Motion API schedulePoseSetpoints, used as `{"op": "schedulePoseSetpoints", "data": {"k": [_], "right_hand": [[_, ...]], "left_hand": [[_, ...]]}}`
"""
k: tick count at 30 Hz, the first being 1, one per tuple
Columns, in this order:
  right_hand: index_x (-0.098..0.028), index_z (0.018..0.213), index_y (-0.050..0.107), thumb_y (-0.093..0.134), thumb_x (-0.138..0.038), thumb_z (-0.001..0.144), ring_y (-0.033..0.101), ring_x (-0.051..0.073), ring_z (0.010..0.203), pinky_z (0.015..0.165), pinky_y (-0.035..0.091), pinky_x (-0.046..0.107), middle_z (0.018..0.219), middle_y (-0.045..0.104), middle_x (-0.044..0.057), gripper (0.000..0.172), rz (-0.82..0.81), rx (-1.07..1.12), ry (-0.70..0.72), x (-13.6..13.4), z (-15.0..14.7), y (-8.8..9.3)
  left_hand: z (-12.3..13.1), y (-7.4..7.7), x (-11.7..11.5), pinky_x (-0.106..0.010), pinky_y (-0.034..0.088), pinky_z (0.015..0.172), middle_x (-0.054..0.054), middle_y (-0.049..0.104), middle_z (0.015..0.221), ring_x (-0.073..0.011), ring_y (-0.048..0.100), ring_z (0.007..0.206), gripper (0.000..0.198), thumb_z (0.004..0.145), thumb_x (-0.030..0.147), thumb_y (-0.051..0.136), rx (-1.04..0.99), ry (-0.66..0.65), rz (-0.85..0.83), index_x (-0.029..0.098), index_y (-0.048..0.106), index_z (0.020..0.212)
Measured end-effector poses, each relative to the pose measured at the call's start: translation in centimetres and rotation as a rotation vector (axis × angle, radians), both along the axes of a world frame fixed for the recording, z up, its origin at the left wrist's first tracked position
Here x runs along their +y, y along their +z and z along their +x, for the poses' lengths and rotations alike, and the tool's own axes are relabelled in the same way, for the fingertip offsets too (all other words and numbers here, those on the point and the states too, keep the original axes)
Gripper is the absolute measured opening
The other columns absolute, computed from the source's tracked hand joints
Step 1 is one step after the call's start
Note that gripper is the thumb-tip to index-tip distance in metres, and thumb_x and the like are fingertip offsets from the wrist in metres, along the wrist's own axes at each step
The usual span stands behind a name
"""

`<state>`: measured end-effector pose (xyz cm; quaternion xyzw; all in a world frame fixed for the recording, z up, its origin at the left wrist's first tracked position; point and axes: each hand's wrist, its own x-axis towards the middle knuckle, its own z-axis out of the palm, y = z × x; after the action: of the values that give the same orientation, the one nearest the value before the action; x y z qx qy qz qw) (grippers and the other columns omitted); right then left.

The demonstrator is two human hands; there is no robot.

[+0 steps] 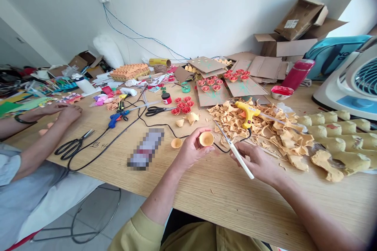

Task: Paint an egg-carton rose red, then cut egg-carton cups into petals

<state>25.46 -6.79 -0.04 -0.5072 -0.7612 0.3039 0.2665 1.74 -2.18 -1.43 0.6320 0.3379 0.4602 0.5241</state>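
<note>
My left hand point(191, 149) pinches a small orange egg-carton cup point(206, 139) by its side, its hollow turned up toward me. In my right hand point(259, 160) are white-handled scissors point(241, 160), seen nearly edge-on, their metal blades pointing up and left, apart from the cup. On the table left of my left hand sits another trimmed cup point(176, 143). Two rougher carton pieces point(191, 118) lie just beyond. A heap of torn orange carton scraps point(229, 119) spreads beyond my right hand, with a yellow glue gun point(247, 114) resting on it.
Red paper-like flowers point(182, 106) stand near a red-labelled jar point(166, 98) and black scissors point(157, 111). A co-worker's hands point(69, 114) work at the left, near a blue glue gun point(118, 118) with trailing cords. Egg trays point(338, 137) and a fan point(353, 82) occupy the right.
</note>
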Motion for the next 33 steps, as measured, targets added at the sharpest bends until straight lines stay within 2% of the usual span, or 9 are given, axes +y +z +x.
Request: {"op": "schedulePoseSetpoints", "data": {"k": [3, 6, 12, 15, 18, 22, 25, 29, 33], "right_hand": [[-0.020, 0.072, 0.052, 0.051, -0.047, 0.094, 0.038, 0.010, 0.055, 0.052, 0.030, 0.024, 0.059, 0.043, -0.005, 0.035, -0.069, 0.050, -0.026, 0.0, -0.3, -0.2], [-0.020, 0.073, 0.053, 0.056, -0.053, 0.091, 0.038, 0.009, 0.053, 0.051, 0.030, 0.024, 0.057, 0.044, -0.006, 0.038, -0.190, 0.183, -0.012, 0.0, -0.5, -0.5], [-0.018, 0.085, 0.062, 0.052, -0.071, 0.089, 0.039, 0.010, 0.044, 0.045, 0.028, 0.025, 0.051, 0.049, -0.004, 0.054, -0.531, 0.650, 0.167, -0.4, -1.0, -1.2], [-0.019, 0.084, 0.062, 0.049, -0.070, 0.092, 0.035, 0.008, 0.040, 0.045, 0.027, 0.025, 0.047, 0.045, -0.005, 0.054, -0.600, 0.867, 0.220, -0.5, -1.5, -1.8], [-0.019, 0.081, 0.063, 0.049, -0.069, 0.093, 0.033, 0.008, 0.038, 0.045, 0.028, 0.026, 0.045, 0.043, -0.006, 0.053, -0.591, 0.956, 0.196, -0.2, -1.8, -2.1], [-0.019, 0.086, 0.063, 0.052, -0.071, 0.090, 0.042, 0.010, 0.043, 0.046, 0.032, 0.026, 0.050, 0.050, -0.003, 0.054, -0.445, 0.859, 0.024, 0.2, -1.3, -2.0], [-0.019, 0.087, 0.061, 0.056, -0.076, 0.084, 0.046, 0.011, 0.047, 0.048, 0.035, 0.026, 0.054, 0.054, -0.002, 0.057, -0.418, 0.696, -0.069, 0.1, -1.0, -1.6], [-0.019, 0.084, 0.059, 0.056, -0.080, 0.080, 0.045, 0.011, 0.047, 0.049, 0.035, 0.026, 0.054, 0.053, -0.003, 0.062, -0.415, 0.572, -0.042, -0.1, -1.3, -1.0], [-0.019, 0.084, 0.058, 0.055, -0.076, 0.084, 0.044, 0.011, 0.049, 0.050, 0.035, 0.026, 0.055, 0.053, -0.003, 0.057, -0.385, 0.492, 0.009, -0.2, -1.7, -1.2]], "left_hand": [[0.2, 0.0, 0.1, -0.033, 0.050, 0.094, -0.010, 0.065, 0.119, -0.0235, 0.061, 0.109, 0.059, 0.072, 0.039, 0.085, -0.011, -0.007, -0.004, 0.018, 0.060, 0.120], [0.2, 0.2, 0.0, -0.035, 0.050, 0.096, -0.011, 0.062, 0.127, -0.0232, 0.062, 0.110, 0.058, 0.074, 0.039, 0.083, -0.050, 0.002, -0.030, 0.019, 0.058, 0.122], [0.0, 0.7, -0.1, -0.032, 0.049, 0.097, -0.009, 0.065, 0.121, -0.0213, 0.064, 0.111, 0.051, 0.074, 0.037, 0.084, -0.198, 0.012, -0.144, 0.018, 0.060, 0.115], [0.0, 0.8, -0.2, -0.031, 0.051, 0.091, -0.009, 0.067, 0.121, -0.0217, 0.069, 0.108, 0.055, 0.071, 0.040, 0.086, -0.339, -0.063, -0.243, 0.020, 0.058, 0.114], [0.3, 0.6, -0.1, -0.032, 0.053, 0.087, -0.010, 0.070, 0.116, -0.0216, 0.072, 0.100, 0.058, 0.072, 0.042, 0.086, -0.335, -0.116, -0.302, 0.020, 0.055, 0.115], [0.7, -0.2, 0.1, -0.032, 0.052, 0.089, -0.011, 0.070, 0.114, -0.0213, 0.069, 0.101, 0.052, 0.072, 0.037, 0.085, -0.103, 0.037, -0.102, 0.017, 0.058, 0.112], [0.8, -0.8, 0.1, -0.029, 0.053, 0.082, -0.011, 0.069, 0.117, -0.0201, 0.067, 0.098, 0.048, 0.074, 0.031, 0.082, 0.070, 0.153, 0.068, 0.017, 0.061, 0.115], [0.7, -0.8, 0.2, -0.029, 0.054, 0.081, -0.011, 0.069, 0.119, -0.0212, 0.067, 0.101, 0.047, 0.077, 0.026, 0.079, 0.101, 0.187, 0.124, 0.018, 0.060, 0.119], [0.6, -0.5, 0.2, -0.029, 0.054, 0.082, -0.011, 0.069, 0.117, -0.0216, 0.067, 0.102, 0.048, 0.076, 0.023, 0.078, 0.071, 0.204, 0.109, 0.018, 0.059, 0.120]]}}
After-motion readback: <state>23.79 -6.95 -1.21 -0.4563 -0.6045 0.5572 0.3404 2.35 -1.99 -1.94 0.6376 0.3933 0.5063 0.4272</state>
